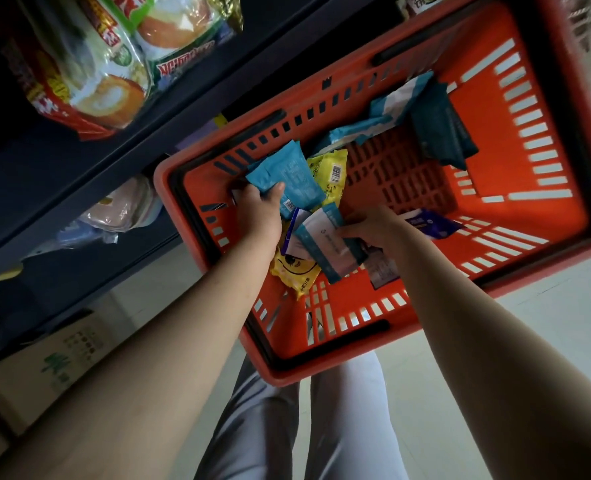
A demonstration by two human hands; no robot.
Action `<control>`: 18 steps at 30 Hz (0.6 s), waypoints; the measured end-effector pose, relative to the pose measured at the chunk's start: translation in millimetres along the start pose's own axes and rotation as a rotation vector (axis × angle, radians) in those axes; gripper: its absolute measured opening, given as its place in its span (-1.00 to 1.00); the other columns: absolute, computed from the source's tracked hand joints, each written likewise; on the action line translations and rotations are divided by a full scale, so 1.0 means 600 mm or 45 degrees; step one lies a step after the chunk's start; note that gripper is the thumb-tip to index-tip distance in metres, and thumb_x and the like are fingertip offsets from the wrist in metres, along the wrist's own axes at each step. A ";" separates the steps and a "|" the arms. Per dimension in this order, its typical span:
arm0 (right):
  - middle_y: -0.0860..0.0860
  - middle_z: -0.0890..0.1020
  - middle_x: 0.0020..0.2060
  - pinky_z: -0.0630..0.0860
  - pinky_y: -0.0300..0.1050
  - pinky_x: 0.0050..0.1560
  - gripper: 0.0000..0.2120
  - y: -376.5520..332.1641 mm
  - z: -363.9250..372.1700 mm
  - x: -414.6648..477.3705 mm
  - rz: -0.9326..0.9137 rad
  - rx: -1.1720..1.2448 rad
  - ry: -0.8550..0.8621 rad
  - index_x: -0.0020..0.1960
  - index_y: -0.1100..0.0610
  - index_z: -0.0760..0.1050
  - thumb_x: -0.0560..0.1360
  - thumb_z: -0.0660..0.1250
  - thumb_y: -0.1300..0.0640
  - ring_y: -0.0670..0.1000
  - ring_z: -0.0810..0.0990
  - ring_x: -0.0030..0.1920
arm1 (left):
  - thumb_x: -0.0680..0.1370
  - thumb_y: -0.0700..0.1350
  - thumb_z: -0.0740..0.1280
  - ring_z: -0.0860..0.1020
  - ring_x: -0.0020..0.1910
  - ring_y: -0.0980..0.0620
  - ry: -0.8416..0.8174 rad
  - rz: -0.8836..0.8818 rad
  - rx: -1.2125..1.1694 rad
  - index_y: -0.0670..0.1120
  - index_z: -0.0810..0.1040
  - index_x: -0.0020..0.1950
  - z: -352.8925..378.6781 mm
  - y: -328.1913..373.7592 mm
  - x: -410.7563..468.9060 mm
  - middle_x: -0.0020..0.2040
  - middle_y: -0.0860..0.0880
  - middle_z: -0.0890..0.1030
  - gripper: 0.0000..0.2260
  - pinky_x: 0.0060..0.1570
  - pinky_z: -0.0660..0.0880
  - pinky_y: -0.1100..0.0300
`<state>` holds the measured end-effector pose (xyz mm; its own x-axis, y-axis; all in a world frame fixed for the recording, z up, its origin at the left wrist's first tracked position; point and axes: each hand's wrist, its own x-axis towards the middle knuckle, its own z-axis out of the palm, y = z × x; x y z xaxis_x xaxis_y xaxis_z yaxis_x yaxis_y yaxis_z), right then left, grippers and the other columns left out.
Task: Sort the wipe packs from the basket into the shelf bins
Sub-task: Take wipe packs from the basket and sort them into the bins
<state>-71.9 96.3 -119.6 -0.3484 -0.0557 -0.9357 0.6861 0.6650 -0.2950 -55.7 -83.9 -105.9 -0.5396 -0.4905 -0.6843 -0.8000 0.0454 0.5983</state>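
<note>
Scene: A person leans over a red plastic basket [516, 209] beside a dark shelf unit [121, 157], both bare forearms reaching in.
Left hand: The left hand [259, 213] grips a blue wipe pack [289, 174] at its lower corner, thumb pressed on the face of the pack, the other fingers hidden behind it.
Right hand: The right hand [373, 230] closes on a teal-and-white wipe pack [328, 244], fingers curled over its near edge; the thumb is out of sight.
Remaining stock: Two yellow packs [330, 171] lie under and between the held ones, a dark purple pack [432, 223] sits just beside the right wrist, and a cluster of teal packs [436, 123] leans against the far wall of the basket.
Shelf: Bagged snacks [114, 64] fill the upper level; the bins for the wipes cannot be made out in this view.
Step in hand: Picking, by the look of it, with one pack secured in each hand and both still inside the basket.
Progress: Early to middling, judging by the many packs left.
Next move calls for: Lifting both packs clear of the rim without dragging the loose yellow ones along, then matching each by colour or brand to its bin on the shelf to the left.
</note>
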 end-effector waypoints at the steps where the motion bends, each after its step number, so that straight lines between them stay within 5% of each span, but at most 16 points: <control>1: 0.10 0.64 0.07 0.57 0.00 0.06 -0.65 0.001 0.000 0.001 -0.013 -0.001 -0.003 0.21 0.12 0.56 0.45 0.46 0.09 0.09 0.61 0.02 | 0.57 -0.04 0.34 0.59 0.11 -0.08 0.010 -0.010 -0.003 -0.07 0.49 0.02 0.000 -0.002 0.001 0.10 -0.10 0.59 -0.88 0.17 0.54 -0.07; 4: 0.13 0.62 0.12 0.54 -0.03 0.03 -0.68 0.000 -0.005 -0.010 -0.072 0.039 -0.003 0.23 0.14 0.54 0.50 0.41 0.09 0.10 0.59 0.05 | 0.59 -0.01 0.32 0.61 0.07 -0.08 0.040 -0.031 0.031 -0.06 0.51 -0.06 -0.001 -0.002 -0.011 0.05 -0.10 0.62 -0.87 0.13 0.56 -0.05; 8: 0.14 0.53 0.24 0.50 0.04 0.19 -0.63 -0.004 -0.032 -0.039 -0.196 0.137 0.208 0.34 0.18 0.43 0.56 0.33 0.14 0.16 0.51 0.23 | 0.62 0.02 0.26 0.63 0.06 -0.10 0.137 0.050 0.051 -0.21 0.56 0.07 -0.008 0.006 -0.050 0.07 -0.16 0.65 -0.71 0.08 0.58 -0.08; 12: 0.06 0.58 0.04 0.59 -0.10 -0.16 -0.75 -0.004 -0.072 -0.117 -0.305 0.392 0.490 0.19 0.15 0.50 0.56 0.33 0.08 0.07 0.59 -0.01 | 0.61 0.02 0.25 0.64 0.05 -0.06 0.160 0.128 -0.091 -0.14 0.58 0.11 -0.031 0.036 -0.115 0.07 -0.12 0.66 -0.75 0.08 0.59 -0.08; 15: 0.03 0.62 -0.04 0.64 0.00 -0.07 -0.87 -0.011 -0.099 -0.222 -0.402 0.754 0.524 0.09 0.09 0.49 0.58 0.29 0.08 0.07 0.64 -0.04 | 0.61 0.01 0.26 0.63 0.10 -0.02 -0.020 0.166 -0.341 0.07 0.55 0.03 -0.063 0.084 -0.188 0.07 -0.03 0.65 -0.91 0.13 0.56 -0.10; 18: -0.02 0.64 -0.15 0.60 -0.18 -0.26 -0.87 -0.028 -0.121 -0.353 -0.504 0.945 0.521 0.11 0.12 0.51 0.61 0.25 0.14 -0.09 0.66 -0.23 | 0.63 -0.01 0.23 0.60 0.17 0.00 -0.147 0.190 -0.547 0.15 0.52 0.08 -0.117 0.145 -0.288 0.14 0.01 0.63 -0.90 0.20 0.52 -0.08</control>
<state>-55.9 151.0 97.2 -0.7447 0.1843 -0.6415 0.6526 -0.0001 -0.7577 -13.3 -56.0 93.6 -0.6855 -0.4049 -0.6051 -0.5435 -0.2684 0.7953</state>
